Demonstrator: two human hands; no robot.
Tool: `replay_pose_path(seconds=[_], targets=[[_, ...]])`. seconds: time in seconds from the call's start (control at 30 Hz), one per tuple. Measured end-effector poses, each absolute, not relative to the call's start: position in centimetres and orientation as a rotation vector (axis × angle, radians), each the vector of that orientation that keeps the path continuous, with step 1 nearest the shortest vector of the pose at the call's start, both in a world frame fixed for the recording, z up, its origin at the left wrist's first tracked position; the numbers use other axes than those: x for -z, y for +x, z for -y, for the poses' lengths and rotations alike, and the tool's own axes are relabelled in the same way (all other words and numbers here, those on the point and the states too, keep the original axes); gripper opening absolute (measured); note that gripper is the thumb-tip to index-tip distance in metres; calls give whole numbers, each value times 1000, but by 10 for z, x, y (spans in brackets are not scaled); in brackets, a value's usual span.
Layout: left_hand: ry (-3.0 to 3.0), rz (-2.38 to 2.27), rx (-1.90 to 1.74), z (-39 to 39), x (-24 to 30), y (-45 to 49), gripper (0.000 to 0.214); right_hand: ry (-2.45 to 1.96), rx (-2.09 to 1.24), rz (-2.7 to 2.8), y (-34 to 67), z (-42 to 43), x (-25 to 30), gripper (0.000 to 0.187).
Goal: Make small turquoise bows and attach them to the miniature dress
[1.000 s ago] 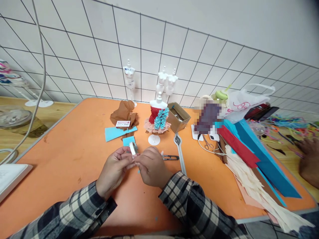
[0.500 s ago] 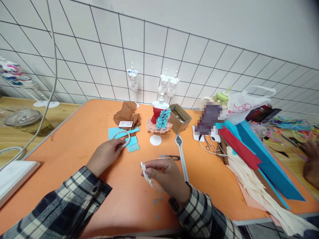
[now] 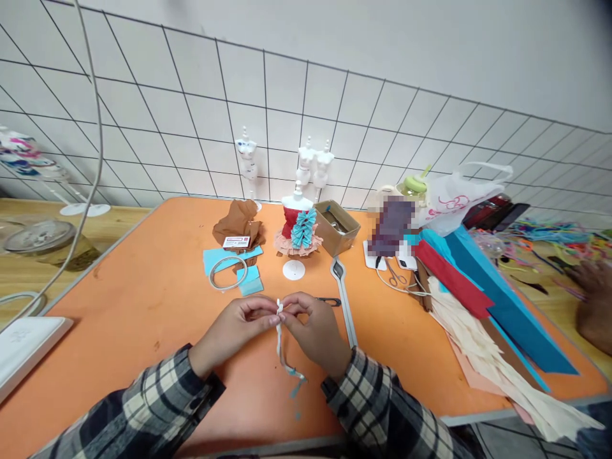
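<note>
A thin white strip point(image 3: 279, 341) hangs down in front of me, its upper end pinched between the fingertips of both hands. My left hand point(image 3: 239, 325) is closed on it from the left. My right hand point(image 3: 310, 328) meets it there from the right, also closed. Beyond my left hand, a whitish ring-shaped roll point(image 3: 211, 278) lies across pieces of light blue paper point(image 3: 251, 287). Thread snips point(image 3: 329, 301) lie partly hidden behind my right hand. Farther back stands a small dress form point(image 3: 294, 203) in red, with blue ruffles and a pink frill.
An open cardboard box point(image 3: 335, 241) stands beside the dress form; brown crumpled paper point(image 3: 234, 220) carries a small white box point(image 3: 236, 243). Long blue sheets point(image 3: 511, 306), a red sheet point(image 3: 454, 280) and cream strips point(image 3: 473, 344) cover the right side. Another person's hand point(image 3: 590, 287) is at far right.
My left hand has let go of the ring-shaped roll, which now lies flat on the paper. It has moved right to join my right hand at the white strip, which now hangs lower.
</note>
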State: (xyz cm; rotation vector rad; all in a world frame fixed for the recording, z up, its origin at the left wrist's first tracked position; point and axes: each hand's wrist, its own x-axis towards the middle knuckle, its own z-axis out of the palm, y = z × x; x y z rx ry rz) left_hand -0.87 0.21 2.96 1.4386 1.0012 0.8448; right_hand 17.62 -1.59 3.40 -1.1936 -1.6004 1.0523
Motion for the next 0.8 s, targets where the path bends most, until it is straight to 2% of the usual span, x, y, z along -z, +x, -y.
replay_pose_path(seconds=[0.17,0.33,0.47,0.6,0.73,0.8], targets=[[1474,-1015,-997,1,-31,-3,10,-1214,-960,1650,173,16,-27,6],[1116,-1047,-998,5,-28,0,18,-1249,-941,1624,169,17,-27,8],[715,-942,-975,8,-21,5,26,-1339,-765,1748,168,18,-29,14],[580,-869,-1033,9,-20,9,20,-1357,-733,1780,171,17,-29,15],[512,-758,-1021,8,-22,10,9,-1371,-782,1646,176,17,-28,8],[419,-742,-1090,5,-22,10,5,-1345,-670,1578,177,20,-28,5]])
